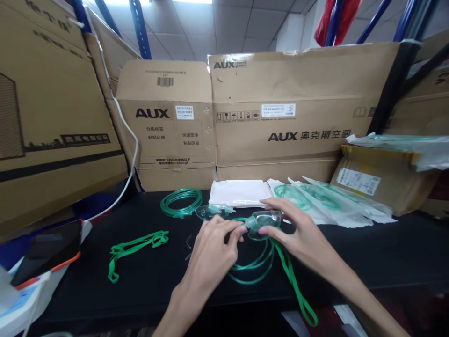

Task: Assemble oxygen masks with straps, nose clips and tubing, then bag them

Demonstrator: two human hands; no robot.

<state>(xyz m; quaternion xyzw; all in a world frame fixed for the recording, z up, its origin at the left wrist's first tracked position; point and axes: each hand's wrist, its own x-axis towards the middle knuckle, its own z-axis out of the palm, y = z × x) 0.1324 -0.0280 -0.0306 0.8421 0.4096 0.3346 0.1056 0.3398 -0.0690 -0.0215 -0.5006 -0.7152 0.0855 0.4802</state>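
A clear, green-tinted oxygen mask (pixel 264 219) is held just above the black tabletop. My right hand (pixel 293 224) grips its body from the right, thumb below and fingers above. My left hand (pixel 218 241) is closed, thumb and forefinger pinching the narrow connector (pixel 248 223) at the mask's left end. What sits inside that pinch is partly hidden. A green elastic strap (pixel 293 281) hangs from the mask over the table's front edge. Coiled green tubing (pixel 254 276) lies below my hands. Behind my left hand is another clear mask (pixel 212 211), partly covered.
A second green tubing coil (pixel 181 202) and a loose green strap (pixel 135 250) lie to the left. White packages (pixel 242 193) and bagged tubing sets (pixel 319 199) line the back, before cardboard boxes (pixel 280 93). A tablet-like device (pixel 51 250) stands at the left edge.
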